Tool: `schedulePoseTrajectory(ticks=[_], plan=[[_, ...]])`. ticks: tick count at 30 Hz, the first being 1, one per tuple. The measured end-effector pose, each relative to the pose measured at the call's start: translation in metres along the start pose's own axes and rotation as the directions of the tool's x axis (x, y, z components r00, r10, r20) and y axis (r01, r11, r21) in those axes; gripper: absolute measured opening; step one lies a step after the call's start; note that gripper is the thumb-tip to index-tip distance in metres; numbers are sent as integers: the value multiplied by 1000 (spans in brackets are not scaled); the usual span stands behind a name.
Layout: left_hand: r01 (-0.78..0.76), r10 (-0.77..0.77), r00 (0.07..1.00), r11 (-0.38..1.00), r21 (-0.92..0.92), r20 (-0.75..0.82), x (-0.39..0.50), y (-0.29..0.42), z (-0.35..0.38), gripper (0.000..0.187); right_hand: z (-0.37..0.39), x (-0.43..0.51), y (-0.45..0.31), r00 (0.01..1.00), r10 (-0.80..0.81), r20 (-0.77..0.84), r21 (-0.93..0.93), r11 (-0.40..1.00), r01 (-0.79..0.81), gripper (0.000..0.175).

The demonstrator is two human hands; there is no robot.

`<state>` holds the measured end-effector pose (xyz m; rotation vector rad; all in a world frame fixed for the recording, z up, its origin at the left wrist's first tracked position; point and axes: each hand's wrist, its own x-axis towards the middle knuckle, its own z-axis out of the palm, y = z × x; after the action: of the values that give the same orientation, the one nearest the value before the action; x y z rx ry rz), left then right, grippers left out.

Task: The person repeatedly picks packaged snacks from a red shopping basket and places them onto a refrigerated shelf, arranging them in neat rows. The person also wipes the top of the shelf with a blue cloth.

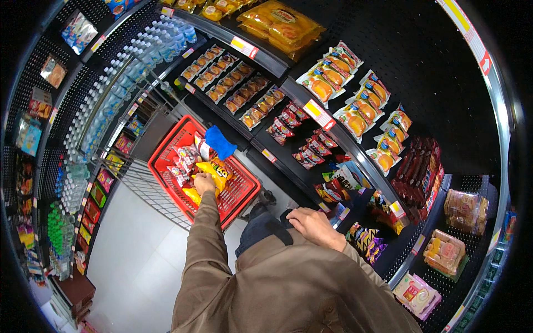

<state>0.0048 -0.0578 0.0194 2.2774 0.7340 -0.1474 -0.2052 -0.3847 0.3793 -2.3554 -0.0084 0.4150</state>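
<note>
My left hand (pixel 204 183) reaches into a red plastic shopping basket (pixel 250 183), its fingers on a yellow snack bag (pixel 215 171). Several red and white snack packets (pixel 185 157) lie beside that bag, towards the basket's far left. A blue cloth (pixel 220 142) hangs over the basket's right rim. The basket rests on a wire shopping cart (pixel 145 195). My right hand (pixel 314 227) is near my waist, beside the right shelves, with its fingers curled; whether it holds anything cannot be told.
On the right, black shelves hold rows of packaged buns (pixel 360 110), red packets (pixel 314 147) and bagged bread (pixel 465 211). Bottled water (pixel 120 83) lines the curved shelving on the left, with snack packs below. A metal shelf edge (pixel 354 145) runs close to my right hand. Pale floor tiles (pixel 137 254) show at lower left.
</note>
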Motion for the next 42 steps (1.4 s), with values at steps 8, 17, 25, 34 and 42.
schedulePoseTrajectory(ticks=[8,17,25,34,42], plan=[[-155,155,988,988,20,-23,5,15,-3,24,3,-9,1,997,64,-53,8,998,-64,14],[-153,287,952,752,-642,110,-28,117,-72,22,1,-18,36,996,-36,-84,36,999,39,20],[-706,770,583,320,-632,-260,-214,416,-212,29,-28,-41,43,991,-129,-43,14,991,130,18],[-625,941,-87,-307,-718,-328,-442,585,-265,32,-21,-80,80,913,-228,-337,88,958,272,17],[-483,633,-650,-772,-414,-421,-622,703,-299,32,-29,-105,92,874,-226,-430,106,949,298,16]])
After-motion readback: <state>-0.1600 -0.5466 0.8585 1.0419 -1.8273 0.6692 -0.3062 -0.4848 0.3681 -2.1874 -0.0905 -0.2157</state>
